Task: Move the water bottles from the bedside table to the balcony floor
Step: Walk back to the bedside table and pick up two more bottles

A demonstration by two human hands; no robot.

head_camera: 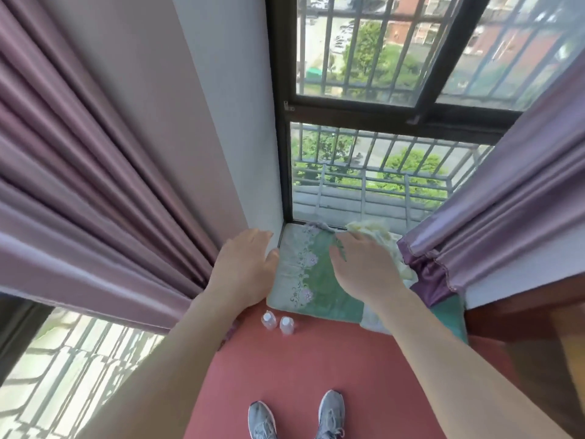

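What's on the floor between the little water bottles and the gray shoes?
Nothing sits there. In the head view, only bare red floor stretches from the water bottles down to the gray shoes.

Red floor — bottles, perhaps cushion
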